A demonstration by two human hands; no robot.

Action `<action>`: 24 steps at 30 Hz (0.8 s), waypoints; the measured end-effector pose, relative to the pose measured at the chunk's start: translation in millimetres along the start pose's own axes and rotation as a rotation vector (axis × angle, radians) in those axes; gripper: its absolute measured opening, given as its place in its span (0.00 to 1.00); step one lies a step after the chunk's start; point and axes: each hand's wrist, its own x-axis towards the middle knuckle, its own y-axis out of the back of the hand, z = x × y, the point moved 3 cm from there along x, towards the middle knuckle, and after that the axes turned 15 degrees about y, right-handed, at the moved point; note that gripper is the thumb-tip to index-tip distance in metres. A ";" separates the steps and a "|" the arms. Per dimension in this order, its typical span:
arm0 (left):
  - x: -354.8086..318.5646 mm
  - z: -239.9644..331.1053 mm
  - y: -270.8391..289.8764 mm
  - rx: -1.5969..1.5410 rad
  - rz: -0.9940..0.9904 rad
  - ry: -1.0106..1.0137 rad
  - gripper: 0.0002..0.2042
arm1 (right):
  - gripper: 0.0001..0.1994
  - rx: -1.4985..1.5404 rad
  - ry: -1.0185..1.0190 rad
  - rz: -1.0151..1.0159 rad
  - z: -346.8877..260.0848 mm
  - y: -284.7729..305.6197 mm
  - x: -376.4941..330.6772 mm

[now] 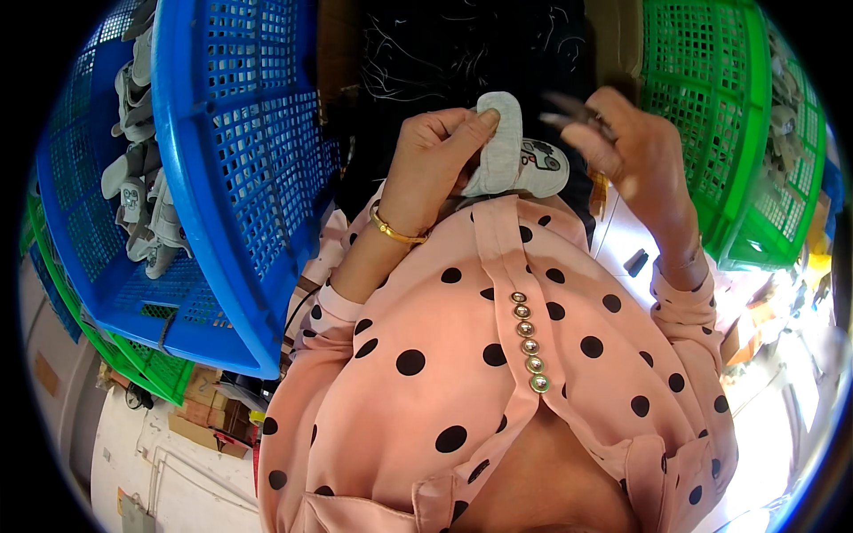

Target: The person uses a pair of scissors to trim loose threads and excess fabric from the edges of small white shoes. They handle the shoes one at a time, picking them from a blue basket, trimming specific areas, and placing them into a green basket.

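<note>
My left hand (425, 160) pinches a small light-grey cloth baby shoe (499, 147), its thumb pressed on the pale sole, which faces up. Against it lies a second grey piece (544, 171) with a dark embroidered vehicle; whether it is part of the same shoe or another one, I cannot tell. On the right, my right hand (629, 147) is closed round dark metal thread snips (582, 115). Their blades are slightly blurred and point left towards the shoe, apart from it. A gold bracelet circles my left wrist.
At the left stands a blue plastic basket (191, 178) with many grey baby shoes (138, 200) inside. A green basket (702, 115) at the right holds more grey pieces (782, 115). Loose pale threads (409, 62) lie on dark cloth ahead. Cardboard boxes (209, 417) sit lower left.
</note>
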 end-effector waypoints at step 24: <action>-5.6 8.6 -2.6 0.080 0.005 -0.007 0.15 | 0.21 -0.371 0.362 -0.235 -8.7 -2.2 9.6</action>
